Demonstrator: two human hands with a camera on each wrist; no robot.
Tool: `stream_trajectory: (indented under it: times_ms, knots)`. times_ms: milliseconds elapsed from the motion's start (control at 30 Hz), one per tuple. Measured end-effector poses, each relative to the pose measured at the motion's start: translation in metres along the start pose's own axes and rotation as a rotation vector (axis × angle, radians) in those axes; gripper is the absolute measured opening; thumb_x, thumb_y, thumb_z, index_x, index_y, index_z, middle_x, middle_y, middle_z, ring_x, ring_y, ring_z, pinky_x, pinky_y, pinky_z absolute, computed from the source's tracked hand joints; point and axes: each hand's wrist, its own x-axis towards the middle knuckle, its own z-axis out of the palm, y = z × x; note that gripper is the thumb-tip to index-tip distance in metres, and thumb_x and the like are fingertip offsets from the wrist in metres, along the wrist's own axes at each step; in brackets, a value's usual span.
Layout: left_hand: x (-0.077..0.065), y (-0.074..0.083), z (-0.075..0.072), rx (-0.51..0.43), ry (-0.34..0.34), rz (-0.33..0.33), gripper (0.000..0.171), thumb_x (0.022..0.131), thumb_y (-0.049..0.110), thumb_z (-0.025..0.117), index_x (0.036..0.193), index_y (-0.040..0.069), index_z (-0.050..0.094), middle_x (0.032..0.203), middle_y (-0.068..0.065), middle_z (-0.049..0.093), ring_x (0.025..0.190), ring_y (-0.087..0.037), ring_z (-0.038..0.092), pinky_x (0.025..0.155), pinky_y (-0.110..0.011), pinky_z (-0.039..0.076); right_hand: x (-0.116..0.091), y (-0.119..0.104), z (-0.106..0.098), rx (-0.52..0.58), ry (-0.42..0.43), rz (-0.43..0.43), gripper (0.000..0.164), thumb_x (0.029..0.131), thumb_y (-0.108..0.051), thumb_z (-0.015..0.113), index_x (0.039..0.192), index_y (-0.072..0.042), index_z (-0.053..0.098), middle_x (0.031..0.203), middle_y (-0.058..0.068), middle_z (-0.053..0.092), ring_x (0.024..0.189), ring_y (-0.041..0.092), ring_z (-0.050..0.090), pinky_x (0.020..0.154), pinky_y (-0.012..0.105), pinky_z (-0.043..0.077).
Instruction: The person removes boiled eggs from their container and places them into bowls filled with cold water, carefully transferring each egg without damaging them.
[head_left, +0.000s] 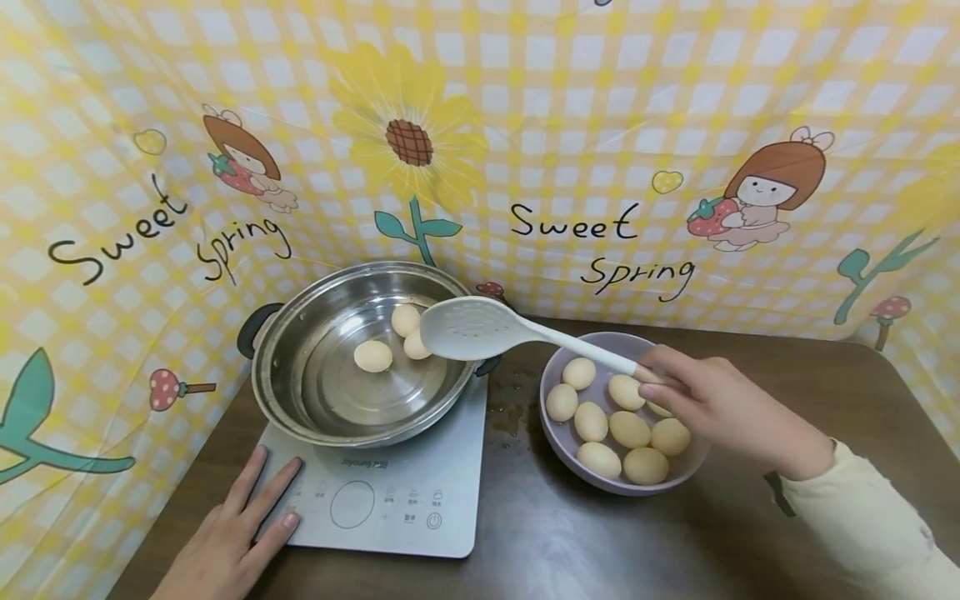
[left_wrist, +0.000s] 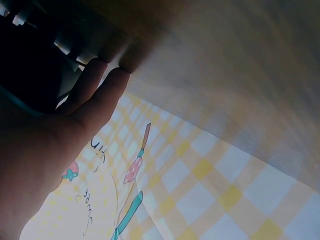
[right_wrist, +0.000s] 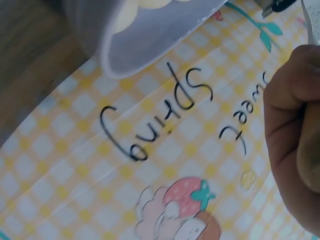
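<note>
My right hand [head_left: 738,412] grips the handle of a white slotted spoon [head_left: 476,327], its bowl held over the right rim of a steel pot [head_left: 330,417]. Three pale eggs [head_left: 372,357] are in the pot; the spoon partly covers one. Beneath the right hand sits a light purple bowl [head_left: 551,429] with several eggs [head_left: 630,429] in it. In the right wrist view, curled fingers [right_wrist: 295,130] show close up beside the bowl. My left hand [head_left: 228,533] rests with its fingers spread on the left edge of a white induction cooktop [head_left: 457,500], under the pot.
The brown table [head_left: 570,550] carries the cooktop and the bowl, with water drops between them. A yellow checked cloth [head_left: 555,150] rises behind and at the left. Black side handles [head_left: 258,329] stick out from the pot.
</note>
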Motion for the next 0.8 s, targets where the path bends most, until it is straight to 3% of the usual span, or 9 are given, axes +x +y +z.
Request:
stream_trajectory:
  times_ms: [200, 467, 800]
  knots:
    - [-0.001, 0.003, -0.001, 0.001, 0.01, 0.0, 0.062, 0.106, 0.038, 0.054, 0.161, 0.023, 0.03, 0.166, -0.022, 0.007, 0.113, -0.064, 0.049, 0.077, -0.073, 0.042, 0.024, -0.006, 0.012, -0.102, 0.035, -0.085, 0.018, 0.098, -0.011, 0.069, 0.109, -0.021, 0.059, 0.069, -0.018, 0.046, 0.054, -0.002, 0.04, 0.051, 0.024, 0.039]
    - [-0.001, 0.003, 0.0, -0.005, 0.011, -0.001, 0.062, 0.105, 0.038, 0.055, 0.161, 0.024, 0.031, 0.165, -0.022, 0.008, 0.113, -0.063, 0.049, 0.078, -0.072, 0.042, 0.05, -0.006, 0.031, -0.281, 0.107, -0.143, 0.019, 0.098, -0.014, 0.069, 0.111, -0.018, 0.057, 0.074, -0.012, 0.056, 0.055, 0.008, 0.045, 0.05, 0.031, 0.04]
    - [-0.002, 0.004, -0.001, 0.0, 0.007, -0.009, 0.062, 0.105, 0.04, 0.055, 0.161, 0.025, 0.031, 0.166, -0.021, 0.007, 0.113, -0.062, 0.05, 0.078, -0.072, 0.042, 0.064, -0.01, 0.042, -0.324, 0.116, -0.154, 0.017, 0.098, -0.014, 0.068, 0.111, -0.018, 0.057, 0.073, -0.008, 0.055, 0.055, 0.01, 0.046, 0.05, 0.034, 0.043]
